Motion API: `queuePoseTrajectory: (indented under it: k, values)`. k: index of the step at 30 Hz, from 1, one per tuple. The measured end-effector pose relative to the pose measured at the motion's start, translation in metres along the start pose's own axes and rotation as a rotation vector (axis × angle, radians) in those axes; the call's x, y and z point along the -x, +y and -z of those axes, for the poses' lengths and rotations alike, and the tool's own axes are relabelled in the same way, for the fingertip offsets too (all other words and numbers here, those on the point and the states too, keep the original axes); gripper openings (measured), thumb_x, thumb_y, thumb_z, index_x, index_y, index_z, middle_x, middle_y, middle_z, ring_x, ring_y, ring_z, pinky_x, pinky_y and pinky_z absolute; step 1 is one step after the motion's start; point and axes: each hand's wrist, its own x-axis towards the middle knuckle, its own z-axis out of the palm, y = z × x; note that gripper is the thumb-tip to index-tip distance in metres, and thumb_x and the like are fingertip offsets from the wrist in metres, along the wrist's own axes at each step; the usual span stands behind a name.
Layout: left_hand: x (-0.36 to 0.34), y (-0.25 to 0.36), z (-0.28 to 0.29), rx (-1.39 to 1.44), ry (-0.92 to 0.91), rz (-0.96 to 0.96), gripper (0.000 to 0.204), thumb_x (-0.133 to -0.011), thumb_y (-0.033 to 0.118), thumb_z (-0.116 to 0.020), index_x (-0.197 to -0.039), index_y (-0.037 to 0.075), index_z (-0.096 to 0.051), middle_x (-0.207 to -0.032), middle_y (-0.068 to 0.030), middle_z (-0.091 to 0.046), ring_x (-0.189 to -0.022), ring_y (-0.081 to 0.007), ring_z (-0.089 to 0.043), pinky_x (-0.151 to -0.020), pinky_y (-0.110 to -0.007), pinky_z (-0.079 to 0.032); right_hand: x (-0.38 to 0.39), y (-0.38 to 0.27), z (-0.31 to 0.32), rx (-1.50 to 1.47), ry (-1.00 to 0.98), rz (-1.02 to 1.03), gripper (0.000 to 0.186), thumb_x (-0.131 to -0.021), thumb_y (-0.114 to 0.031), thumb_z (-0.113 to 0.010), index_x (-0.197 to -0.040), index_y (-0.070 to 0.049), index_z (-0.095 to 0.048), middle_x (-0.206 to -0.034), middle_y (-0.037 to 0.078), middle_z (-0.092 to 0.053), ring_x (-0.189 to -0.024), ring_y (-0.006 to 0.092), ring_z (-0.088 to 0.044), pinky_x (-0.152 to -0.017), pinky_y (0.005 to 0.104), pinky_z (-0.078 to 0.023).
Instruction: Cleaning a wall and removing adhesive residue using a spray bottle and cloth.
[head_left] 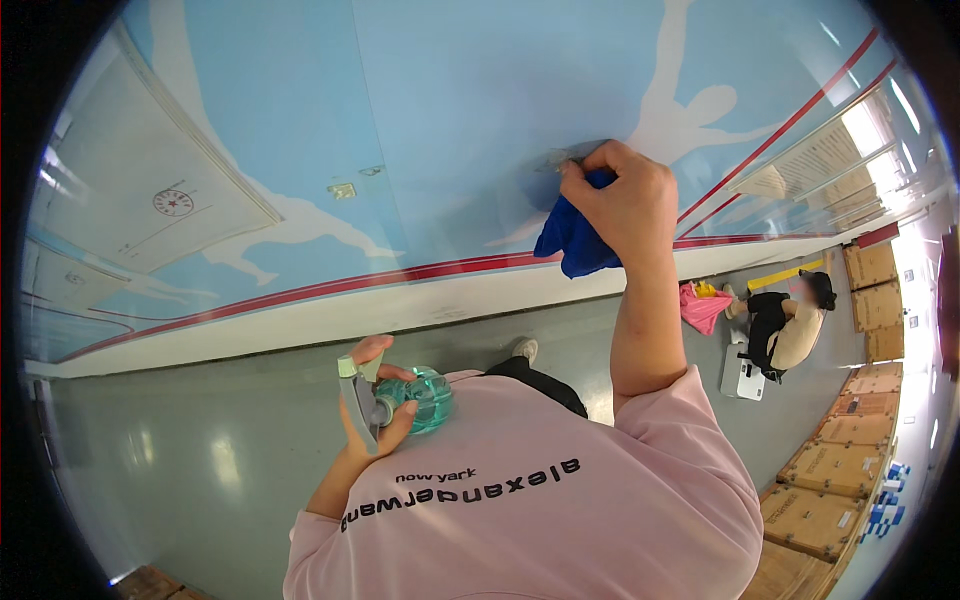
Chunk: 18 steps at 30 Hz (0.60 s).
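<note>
My right hand (pixel 636 200) is raised to a glossy light-blue wall (pixel 455 90) with white figure shapes on it. Its fingers are closed on a crumpled blue cloth (pixel 580 238), which hangs below the thumb. The pinched fingertips are at a greyish patch of residue (pixel 556 160) on the wall; whether they hold a bit of it cannot be made out. Lower left, in front of my pink shirt, my left hand (pixel 396 428) is wrapped round the neck of a spray bottle (pixel 432 402). The bottle has a clear teal body and a grey trigger head.
Another yellowish residue patch (pixel 342 190) sticks to the wall further left. A red stripe (pixel 440 270) runs along the wall's lower part above a grey floor (pixel 230 420). At right, a person (pixel 795 325) sits near a pink bag (pixel 703 308). Wooden crates (pixel 825 470) line the right side.
</note>
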Motion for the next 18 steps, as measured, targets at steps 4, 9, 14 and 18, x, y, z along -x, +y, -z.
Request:
queuePoseTrajectory:
  k: [4,9,14,18]
  values:
    - [-0.0007,0.004,-0.0012,-0.006,0.007,0.008,0.065,-0.074,0.005,-0.067,-0.13,-0.001,-0.035,-0.128,-0.0212,-0.039,-0.107,-0.0251,-0.052,-0.073,-0.03,-0.054,-0.003,0.0057,-0.003,-0.036,0.003,0.01,0.017,-0.066,-0.021,-0.071,-0.065,-0.006,-0.063,-0.058,0.007,-0.061,-0.049,0.0207,-0.057,-0.05,0.0296,-0.045]
    - [-0.0003,0.0033,-0.0003,-0.005,-0.015,0.011,0.065,-0.073,0.005,-0.067,-0.129,-0.001,-0.035,-0.128,-0.0224,-0.039,-0.093,-0.0236,-0.058,-0.073,-0.031,-0.053,-0.0016,0.0076,-0.0032,-0.098,0.026,0.045,0.019,-0.065,-0.024,-0.071,-0.063,-0.007,-0.062,-0.058,0.008,-0.06,-0.05,0.0252,-0.057,-0.049,0.0327,-0.046]
    - [0.0008,0.0044,-0.0012,-0.031,0.007,0.01,0.066,-0.073,0.005,-0.067,-0.129,-0.001,-0.034,-0.128,-0.022,-0.039,-0.088,-0.0227,-0.059,-0.072,-0.03,-0.052,-0.0009,0.0024,-0.0005,-0.014,0.007,0.009,0.016,-0.066,-0.018,-0.072,-0.065,-0.004,-0.064,-0.059,0.007,-0.063,-0.051,0.0188,-0.059,-0.051,0.0275,-0.046]
    - [0.0009,0.0032,-0.0032,-0.027,0.021,-0.004,0.065,-0.073,0.005,-0.067,-0.129,-0.001,-0.035,-0.128,-0.0219,-0.039,-0.089,-0.0234,-0.059,-0.072,-0.03,-0.052,-0.0014,0.0058,-0.0071,-0.029,0.065,0.023,0.019,-0.066,-0.024,-0.071,-0.061,-0.008,-0.061,-0.054,0.006,-0.059,-0.049,0.0235,-0.057,-0.048,0.0322,-0.046]
